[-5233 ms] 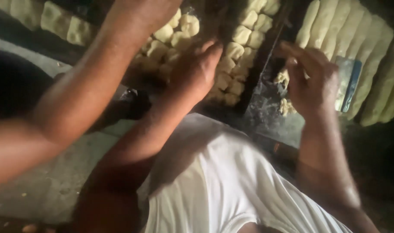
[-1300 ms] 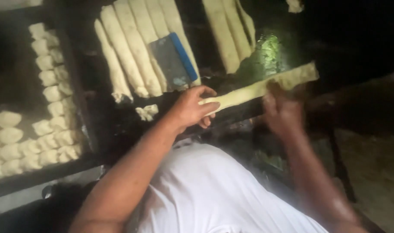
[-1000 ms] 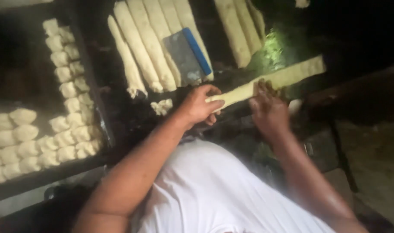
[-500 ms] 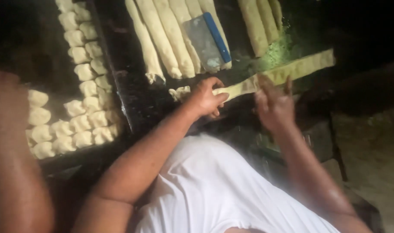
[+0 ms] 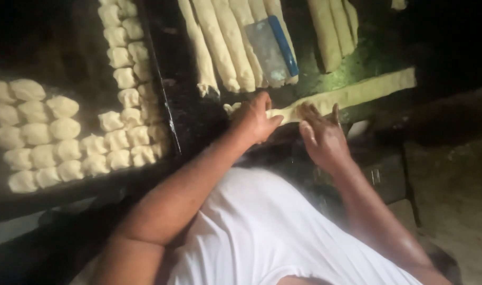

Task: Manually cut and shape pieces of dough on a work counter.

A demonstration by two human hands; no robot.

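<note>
Here, left hand (image 5: pixel 256 119) grips the dough strip (image 5: pixel 357 94); right hand (image 5: pixel 321 136) rests flat; dark tray (image 5: pixel 162 105) holds dough pieces (image 5: pixel 67 137).

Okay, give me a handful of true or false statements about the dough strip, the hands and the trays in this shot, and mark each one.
1. Both hands, left hand and right hand, touch the long pale dough strip. True.
2. The metal scraper with the blue handle is in the right hand. False: it lies on the long dough logs.
3. Small dough pieces fill the dark tray on the left. True.
4. The person wears a black shirt. False: the shirt is white.
</note>
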